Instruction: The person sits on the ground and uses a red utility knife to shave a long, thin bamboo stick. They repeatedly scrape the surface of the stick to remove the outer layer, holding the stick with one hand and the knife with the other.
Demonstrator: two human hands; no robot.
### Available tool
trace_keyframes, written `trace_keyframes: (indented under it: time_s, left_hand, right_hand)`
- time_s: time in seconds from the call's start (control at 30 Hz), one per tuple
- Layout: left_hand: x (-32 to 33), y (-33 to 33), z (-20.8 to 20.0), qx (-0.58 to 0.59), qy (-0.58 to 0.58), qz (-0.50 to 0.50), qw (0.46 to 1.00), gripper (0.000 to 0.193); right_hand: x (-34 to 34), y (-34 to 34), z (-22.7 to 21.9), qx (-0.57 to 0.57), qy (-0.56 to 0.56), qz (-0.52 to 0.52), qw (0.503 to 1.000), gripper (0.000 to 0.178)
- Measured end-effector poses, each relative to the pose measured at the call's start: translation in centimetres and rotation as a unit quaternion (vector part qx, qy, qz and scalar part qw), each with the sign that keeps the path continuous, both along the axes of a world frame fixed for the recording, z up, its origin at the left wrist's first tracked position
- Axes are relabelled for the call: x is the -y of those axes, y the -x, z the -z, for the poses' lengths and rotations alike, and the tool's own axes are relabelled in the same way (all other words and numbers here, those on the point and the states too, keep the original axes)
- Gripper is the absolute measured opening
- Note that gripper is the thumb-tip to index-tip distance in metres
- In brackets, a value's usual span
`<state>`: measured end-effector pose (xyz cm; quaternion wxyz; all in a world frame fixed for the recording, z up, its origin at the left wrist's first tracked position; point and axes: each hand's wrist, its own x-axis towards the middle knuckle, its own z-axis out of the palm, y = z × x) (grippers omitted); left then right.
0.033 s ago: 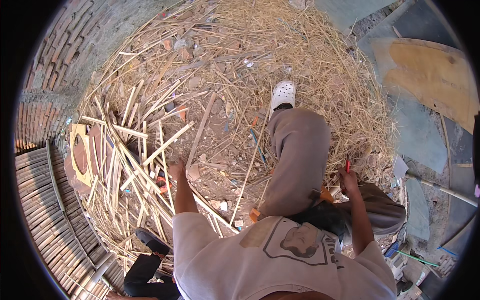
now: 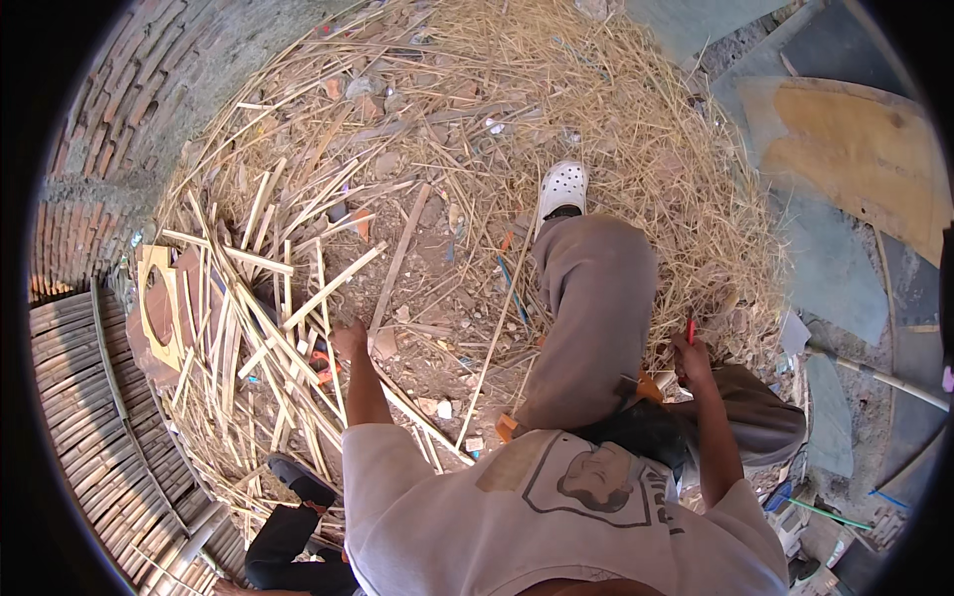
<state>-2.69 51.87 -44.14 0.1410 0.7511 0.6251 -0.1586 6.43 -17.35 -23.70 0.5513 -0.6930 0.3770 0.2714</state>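
Observation:
My left hand reaches down over the ground beside a heap of pale split bamboo strips. Its fingers look curled closed; what they hold, if anything, is hidden. The lower end of a greyish flat strip lies right by its knuckles. An orange-red tool lies among the strips, just left of that hand. My right hand, beside my bent leg, is closed around a tool with a red handle. The rest of that tool is too small to tell.
Dry straw and rubble cover the ground ahead, with my white clog planted there. A brick wall and a slatted bamboo panel bound the left. Another person's dark-clothed leg is at lower left. Flat sheets lie right.

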Motion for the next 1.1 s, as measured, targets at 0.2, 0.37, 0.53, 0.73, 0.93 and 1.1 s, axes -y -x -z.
trace_keyframes:
  time_s: [0.2, 0.37, 0.53, 0.73, 0.93, 1.1]
  left_hand:
    - [-0.2, 0.6, -1.5, -0.022, 0.046, 0.036, 0.998, 0.075]
    - [-1.8, 0.0, 0.1, -0.047, 0.115, 0.075, 0.989, 0.059]
    - [0.8, 2.6, 4.4, 0.078, 0.065, 0.142, 0.985, 0.037]
    - [8.8, 0.6, 2.6, 0.376, -0.003, 0.143, 0.916, 0.028]
    - [17.4, -4.1, -5.4, 0.568, 0.301, -0.296, 0.706, 0.042]
    - [20.6, -7.6, -13.8, 0.597, 0.508, -0.361, 0.505, 0.013]
  right_hand:
    - [0.3, 0.6, 0.3, -0.004, 0.001, 0.0, 1.0, 0.033]
    - [0.3, 1.5, 0.1, 0.003, 0.006, 0.006, 1.0, 0.032]
    - [0.0, 1.6, 1.1, -0.001, -0.012, 0.002, 1.0, 0.029]
    - [0.1, 2.8, 0.3, -0.009, -0.038, 0.016, 0.999, 0.029]
    - [1.6, 4.7, 0.8, -0.006, -0.065, 0.039, 0.997, 0.032]
    - [2.4, 4.8, 0.3, 0.041, -0.094, 0.049, 0.994, 0.031]
